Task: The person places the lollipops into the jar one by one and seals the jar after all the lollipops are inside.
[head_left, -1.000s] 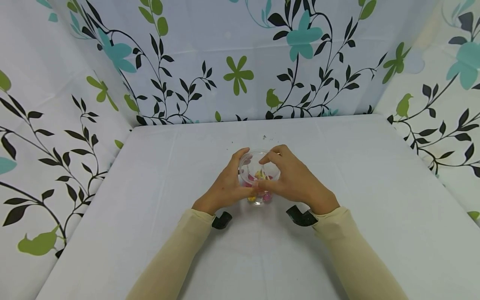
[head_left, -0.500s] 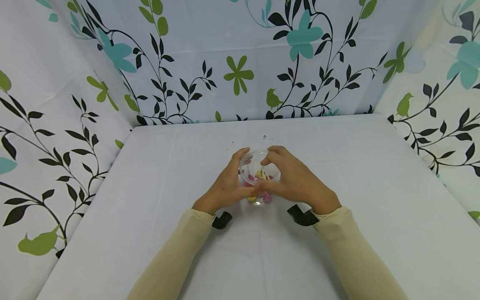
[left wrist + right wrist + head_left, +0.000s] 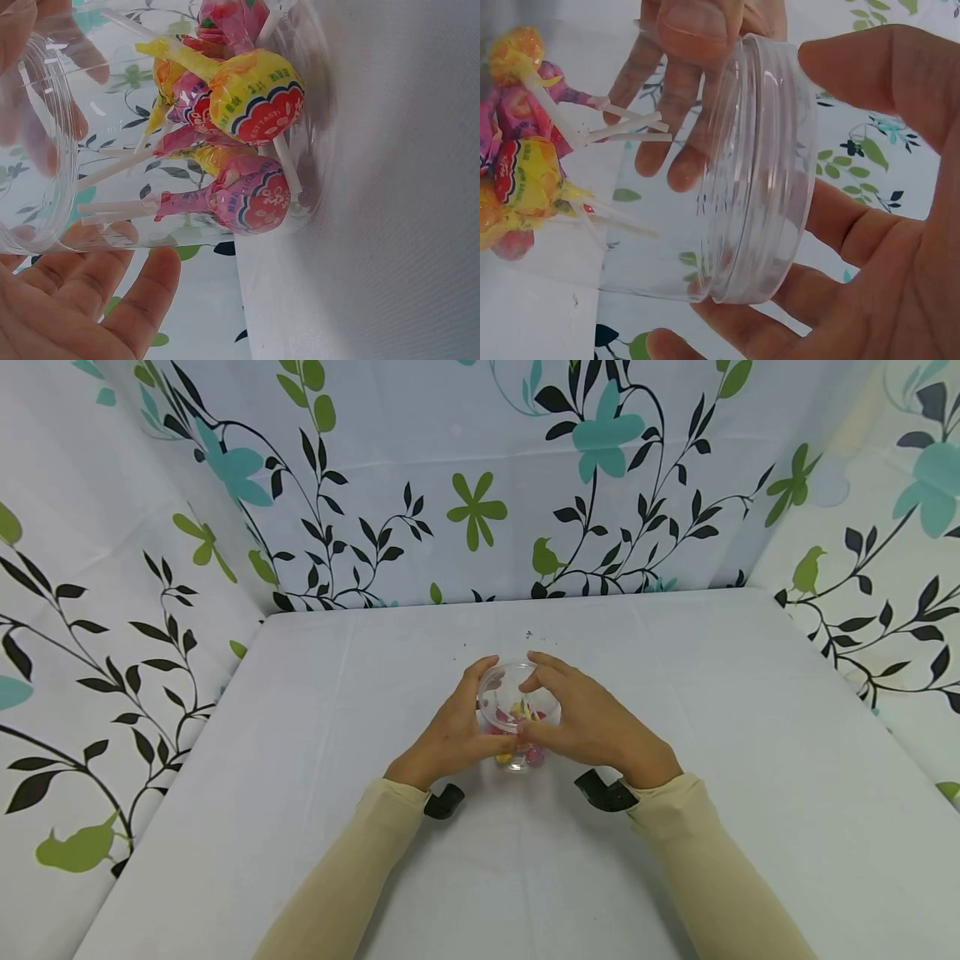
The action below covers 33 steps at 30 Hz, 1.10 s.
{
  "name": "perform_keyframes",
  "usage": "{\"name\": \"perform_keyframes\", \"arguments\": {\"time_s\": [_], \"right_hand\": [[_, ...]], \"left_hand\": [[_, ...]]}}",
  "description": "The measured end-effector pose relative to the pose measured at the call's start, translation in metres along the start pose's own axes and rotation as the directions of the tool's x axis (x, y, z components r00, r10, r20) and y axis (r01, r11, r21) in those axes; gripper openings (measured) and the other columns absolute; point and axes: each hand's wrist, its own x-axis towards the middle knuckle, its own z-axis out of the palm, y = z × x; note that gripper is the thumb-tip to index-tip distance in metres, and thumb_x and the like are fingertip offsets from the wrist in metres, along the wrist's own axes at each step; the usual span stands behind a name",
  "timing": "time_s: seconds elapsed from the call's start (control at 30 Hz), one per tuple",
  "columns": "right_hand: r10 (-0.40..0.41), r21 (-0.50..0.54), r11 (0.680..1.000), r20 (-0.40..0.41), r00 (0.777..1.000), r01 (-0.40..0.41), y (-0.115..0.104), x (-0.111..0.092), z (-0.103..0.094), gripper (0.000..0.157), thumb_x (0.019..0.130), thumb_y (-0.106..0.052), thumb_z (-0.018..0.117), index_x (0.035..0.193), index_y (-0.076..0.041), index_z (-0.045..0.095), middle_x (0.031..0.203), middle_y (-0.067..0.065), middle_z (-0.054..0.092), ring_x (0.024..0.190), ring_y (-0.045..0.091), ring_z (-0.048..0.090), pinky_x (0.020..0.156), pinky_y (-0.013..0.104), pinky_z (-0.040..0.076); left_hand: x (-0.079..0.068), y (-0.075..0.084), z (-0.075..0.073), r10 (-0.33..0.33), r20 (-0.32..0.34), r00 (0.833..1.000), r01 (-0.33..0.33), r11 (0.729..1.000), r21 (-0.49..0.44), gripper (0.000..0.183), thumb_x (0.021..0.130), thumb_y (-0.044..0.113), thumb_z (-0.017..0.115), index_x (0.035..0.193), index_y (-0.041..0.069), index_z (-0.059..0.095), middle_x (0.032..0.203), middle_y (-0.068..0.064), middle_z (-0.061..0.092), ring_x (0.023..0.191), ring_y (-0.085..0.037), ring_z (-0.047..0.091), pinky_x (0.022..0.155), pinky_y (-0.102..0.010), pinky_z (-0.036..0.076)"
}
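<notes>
A clear plastic jar (image 3: 652,255) stands upright on the white table, with pink and yellow wrapped lollipops (image 3: 255,97) lying in its lower part. Its clear lid (image 3: 780,165) sits on the mouth. From the left, my left hand (image 3: 453,731) grips the jar's body, thumb at the near side and fingers round the far side. My right hand (image 3: 592,718) holds the lid from the right, its thumb by the near rim and its fingers curled along the far edge. In the head view, both hands hide much of the jar's sides.
The white tabletop (image 3: 360,693) spreads around the jar. Behind and at both sides hang white curtains (image 3: 420,435) printed with leaves, flowers and birds. Small dark specks (image 3: 528,634) lie on the cloth beyond the jar.
Along the lid's far edge, my right fingers have shifted left, while the right thumb has slid slightly right at the near side. My left hand and the jar stay in place.
</notes>
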Motion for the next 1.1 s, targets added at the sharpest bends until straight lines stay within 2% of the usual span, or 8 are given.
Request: {"name": "perform_keyframes", "arguments": {"time_s": [0.17, 0.27, 0.4, 0.57, 0.77, 0.97, 1.1], "right_hand": [[-0.019, -0.029, 0.999, -0.046, 0.999, 0.018, -0.0004, 0.0009, 0.0021, 0.047, 0.086, -0.035, 0.085, 0.119, -0.007, 0.067, 0.149, 0.018, 0.049, 0.135, 0.037, 0.053, 0.108, 0.055, 0.049], [-0.009, -0.021, 1.0, -0.033, 0.999, 0.008, -0.0008, 0.0007, 0.0025, 0.046, 0.087, -0.035, 0.083, 0.12, -0.007, 0.066, 0.153, 0.017, 0.046, 0.137, 0.038, 0.051, 0.108, 0.057, 0.049], [0.0, 0.01, 1.0, -0.001, 1.0, 0.0, -0.0011, 0.0007, 0.0026, 0.043, 0.088, -0.03, 0.079, 0.122, -0.009, 0.064, 0.164, 0.014, 0.038, 0.148, 0.039, 0.041, 0.113, 0.06, 0.042], [-0.01, -0.023, 1.0, -0.039, 0.999, 0.009, -0.0012, 0.0015, 0.0044, 0.048, 0.085, -0.035, 0.087, 0.12, -0.008, 0.068, 0.151, 0.019, 0.047, 0.135, 0.038, 0.053, 0.108, 0.056, 0.049], [-0.015, -0.008, 1.0, -0.023, 1.0, 0.015, 0.0, 0.0001, 0.0022, 0.038, 0.088, -0.028, 0.078, 0.12, -0.009, 0.066, 0.161, 0.016, 0.042, 0.146, 0.04, 0.044, 0.113, 0.061, 0.043], [-0.019, -0.027, 0.999, -0.047, 0.999, 0.018, -0.0003, 0.0005, 0.0026, 0.042, 0.087, -0.033, 0.085, 0.118, -0.009, 0.069, 0.147, 0.019, 0.049, 0.132, 0.038, 0.055, 0.106, 0.055, 0.05], [-0.013, -0.014, 1.0, -0.023, 1.0, 0.013, -0.0004, -0.0004, 0.0016, 0.04, 0.089, -0.032, 0.081, 0.118, -0.009, 0.067, 0.157, 0.017, 0.045, 0.141, 0.039, 0.049, 0.111, 0.058, 0.045]], "left_hand": [[-0.0002, -0.0009, -0.0001, 0.007, 0.004, 1.0, -0.007, 1.0, 0.006, 0.11, 0.084, 0.031, 0.09, 0.164, 0.024, 0.014, 0.155, -0.013, 0.043, 0.138, -0.029, 0.048, 0.112, -0.052, 0.046], [-0.0003, -0.001, -0.0003, 0.01, 0.007, 1.0, -0.01, 1.0, 0.008, 0.111, 0.084, 0.031, 0.09, 0.164, 0.024, 0.014, 0.155, -0.012, 0.043, 0.139, -0.029, 0.048, 0.113, -0.051, 0.045], [-0.0005, -0.0004, -0.0009, 0.011, 0.007, 1.0, -0.011, 1.0, 0.004, 0.113, 0.082, 0.028, 0.091, 0.164, 0.023, 0.014, 0.156, -0.014, 0.043, 0.138, -0.028, 0.049, 0.112, -0.052, 0.046], [-0.0003, -0.0004, -0.0009, 0.013, 0.005, 1.0, -0.013, 1.0, 0.013, 0.109, 0.085, 0.028, 0.089, 0.164, 0.022, 0.014, 0.156, -0.015, 0.042, 0.138, -0.027, 0.048, 0.112, -0.052, 0.046], [0.0003, 0.0002, -0.0002, 0.013, 0.001, 1.0, -0.013, 1.0, 0.012, 0.113, 0.082, 0.025, 0.092, 0.164, 0.023, 0.014, 0.157, -0.015, 0.042, 0.137, -0.027, 0.049, 0.111, -0.051, 0.047], [-0.0002, 0.001, -0.0002, 0.006, 0.003, 1.0, -0.007, 1.0, 0.017, 0.114, 0.081, 0.025, 0.092, 0.164, 0.024, 0.013, 0.158, -0.015, 0.041, 0.138, -0.027, 0.048, 0.112, -0.052, 0.047], [-0.0002, 0.0011, -0.0001, 0.005, 0.002, 1.0, -0.005, 1.0, 0.01, 0.114, 0.081, 0.023, 0.092, 0.164, 0.023, 0.014, 0.158, -0.017, 0.041, 0.137, -0.029, 0.049, 0.111, -0.052, 0.047]]}}
